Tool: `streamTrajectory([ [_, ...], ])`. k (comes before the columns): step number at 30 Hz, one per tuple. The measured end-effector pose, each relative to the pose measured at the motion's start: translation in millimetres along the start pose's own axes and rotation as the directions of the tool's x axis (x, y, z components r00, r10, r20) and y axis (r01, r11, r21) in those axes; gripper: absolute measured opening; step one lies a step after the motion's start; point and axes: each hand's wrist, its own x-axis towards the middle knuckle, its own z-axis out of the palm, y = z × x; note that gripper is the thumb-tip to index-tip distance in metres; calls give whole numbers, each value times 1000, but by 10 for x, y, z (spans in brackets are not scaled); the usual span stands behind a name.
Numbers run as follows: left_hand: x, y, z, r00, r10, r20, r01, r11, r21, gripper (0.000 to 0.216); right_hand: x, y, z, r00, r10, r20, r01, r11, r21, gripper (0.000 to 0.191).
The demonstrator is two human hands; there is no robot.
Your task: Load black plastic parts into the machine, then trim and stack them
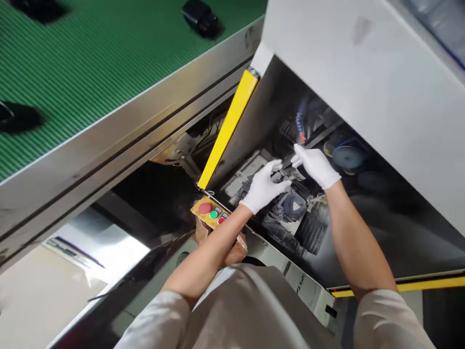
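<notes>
Both my hands wear white gloves and reach inside a dark machine opening. My left hand (264, 186) is curled with its fingers closed around a small metal part (285, 173) on the machine's fixture. My right hand (315, 165) lies just right of it, fingers bent and pinching at the same metal part. Below the hands sits a dark round component (294, 206) and a black ribbed hose (311, 232). What exactly the fingers grip is too small to make out.
A yellow bar (228, 127) runs along the opening's left edge. A yellow control box (210, 212) with red and green buttons sits below it. A green ribbed conveyor belt (90, 58) carrying black parts (201, 18) fills the upper left. The white machine housing (363, 77) overhangs on the right.
</notes>
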Motion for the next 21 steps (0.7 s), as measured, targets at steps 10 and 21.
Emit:
streamTrajectory([
  [10, -1674, -192, -385, 904, -428, 20, 420, 876, -237, 11, 74, 15, -35, 998, 43, -41, -47, 993, -111, 49],
  [21, -1852, -106, -1065, 798, -603, -16, 599, 795, -90, 17, -265, 184, 613, 770, 29, -637, 226, 922, 315, 15],
])
